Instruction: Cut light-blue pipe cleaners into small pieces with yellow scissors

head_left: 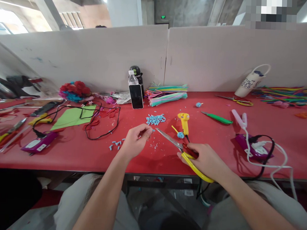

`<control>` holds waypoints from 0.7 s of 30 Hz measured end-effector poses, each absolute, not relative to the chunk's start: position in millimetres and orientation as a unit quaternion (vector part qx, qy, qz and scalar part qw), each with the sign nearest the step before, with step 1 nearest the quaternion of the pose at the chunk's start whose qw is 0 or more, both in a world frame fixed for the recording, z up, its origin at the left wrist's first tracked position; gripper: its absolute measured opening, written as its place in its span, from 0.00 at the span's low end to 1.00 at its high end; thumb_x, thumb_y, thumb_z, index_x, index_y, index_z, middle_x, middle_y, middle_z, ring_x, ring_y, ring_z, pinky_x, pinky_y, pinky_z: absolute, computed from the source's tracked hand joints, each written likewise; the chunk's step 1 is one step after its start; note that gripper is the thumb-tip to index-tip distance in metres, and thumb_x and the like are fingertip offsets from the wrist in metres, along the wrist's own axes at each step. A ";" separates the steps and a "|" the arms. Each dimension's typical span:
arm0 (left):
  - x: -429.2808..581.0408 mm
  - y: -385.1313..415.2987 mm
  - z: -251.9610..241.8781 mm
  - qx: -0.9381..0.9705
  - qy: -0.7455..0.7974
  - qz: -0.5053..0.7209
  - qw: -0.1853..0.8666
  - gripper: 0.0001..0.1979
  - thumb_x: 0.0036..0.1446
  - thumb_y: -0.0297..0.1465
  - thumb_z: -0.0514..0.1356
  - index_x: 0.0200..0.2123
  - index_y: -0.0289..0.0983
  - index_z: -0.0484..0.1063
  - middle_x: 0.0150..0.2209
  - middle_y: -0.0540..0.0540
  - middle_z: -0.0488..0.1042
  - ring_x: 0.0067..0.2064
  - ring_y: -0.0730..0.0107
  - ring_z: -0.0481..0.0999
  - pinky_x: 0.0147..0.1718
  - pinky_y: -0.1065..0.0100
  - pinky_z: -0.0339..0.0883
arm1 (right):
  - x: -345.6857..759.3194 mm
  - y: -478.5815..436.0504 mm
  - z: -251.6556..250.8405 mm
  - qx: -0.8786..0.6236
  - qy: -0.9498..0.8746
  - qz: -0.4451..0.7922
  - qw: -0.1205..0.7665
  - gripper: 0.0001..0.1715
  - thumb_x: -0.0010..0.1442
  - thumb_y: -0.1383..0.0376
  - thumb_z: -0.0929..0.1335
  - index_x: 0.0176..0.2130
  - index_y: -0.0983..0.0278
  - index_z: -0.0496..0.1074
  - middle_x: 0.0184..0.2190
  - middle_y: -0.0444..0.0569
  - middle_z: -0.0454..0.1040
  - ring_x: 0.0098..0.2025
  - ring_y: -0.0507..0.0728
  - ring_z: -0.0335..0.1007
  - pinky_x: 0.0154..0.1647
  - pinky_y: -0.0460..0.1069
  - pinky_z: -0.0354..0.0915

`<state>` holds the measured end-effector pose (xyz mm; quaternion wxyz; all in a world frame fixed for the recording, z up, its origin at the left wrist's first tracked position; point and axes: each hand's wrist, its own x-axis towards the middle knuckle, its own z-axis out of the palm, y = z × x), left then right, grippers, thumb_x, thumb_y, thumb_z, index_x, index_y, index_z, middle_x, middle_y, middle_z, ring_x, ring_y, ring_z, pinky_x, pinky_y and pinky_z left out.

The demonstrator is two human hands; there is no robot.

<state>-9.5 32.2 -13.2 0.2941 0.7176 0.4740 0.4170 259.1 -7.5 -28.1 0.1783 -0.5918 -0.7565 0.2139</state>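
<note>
My right hand point(204, 160) grips a pair of scissors point(171, 139) with yellow and red handles; the blades look closed and point up and left. Their tip lies close to my left hand point(139, 139), whose thumb and fingers are pinched on a small blue piece point(153, 130), mostly hidden. Just beyond is a pile of short blue pieces point(155, 119), and more loose blue pieces point(116, 144) lie left of my left hand. Beyond the scissors are a yellow glue gun point(183, 122) and a blue bumpy ball point(180, 134) on a yellow stick.
A phone point(136, 97) leans against bottles, beside bundles of coloured pipe cleaners point(168, 94). Rightward lie a green-handled knife point(217, 118), a pink glue gun point(240, 118) and a purple power strip point(255, 148) with trailing cables. Green paper point(72, 118) and a black cable lie left.
</note>
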 end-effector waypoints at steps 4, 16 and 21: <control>-9.4 32.0 -12.7 0.716 0.472 0.418 0.301 0.13 0.65 0.37 0.54 0.31 0.36 0.69 0.27 0.50 0.67 0.30 0.73 0.66 0.30 0.71 0.60 | 258.2 -7.3 -28.3 -0.588 -0.759 0.216 0.175 0.24 0.58 0.47 0.67 0.23 0.60 0.59 0.19 0.41 0.61 0.21 0.51 0.51 0.23 0.45 0.49; -7.9 31.1 -13.4 0.723 0.473 0.410 0.294 0.13 0.66 0.36 0.54 0.31 0.36 0.69 0.27 0.50 0.67 0.30 0.72 0.66 0.31 0.71 0.61 | 257.2 -8.6 -25.5 -0.572 -0.772 0.223 0.164 0.24 0.59 0.48 0.66 0.23 0.61 0.60 0.18 0.40 0.58 0.22 0.51 0.50 0.23 0.46 0.48; -7.8 30.7 -13.2 0.727 0.471 0.405 0.293 0.13 0.66 0.36 0.53 0.31 0.36 0.69 0.27 0.50 0.67 0.30 0.72 0.66 0.31 0.70 0.61 | 256.7 -8.1 -24.4 -0.569 -0.773 0.224 0.171 0.24 0.58 0.50 0.67 0.22 0.61 0.58 0.18 0.40 0.57 0.21 0.51 0.50 0.22 0.45 0.48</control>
